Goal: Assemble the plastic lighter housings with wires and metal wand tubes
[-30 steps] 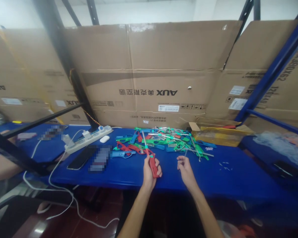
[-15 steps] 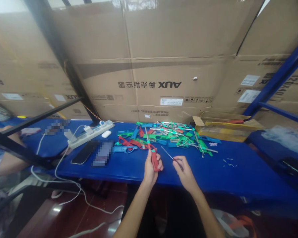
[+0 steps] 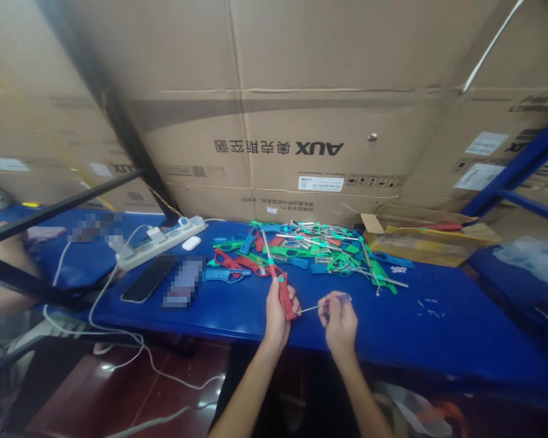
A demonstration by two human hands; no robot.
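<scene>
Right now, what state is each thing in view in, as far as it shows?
Red lighter: held, long end pointing away
Screwdriver: held, tip at the lighter's lower end
Left hand: closed around the red lighter
Right hand: closed on the screwdriver
Lighter pile: loosely heaped
Power strip: plugs inserted
Black phone: flat, screen dark
White case: apparently closed
Taped box: top open

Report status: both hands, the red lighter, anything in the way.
Left hand gripping red lighter. Right hand holding screwdriver, tip at lighter's lower end, contact unclear. Pile of lighter parts beyond both hands, not between them.
</scene>
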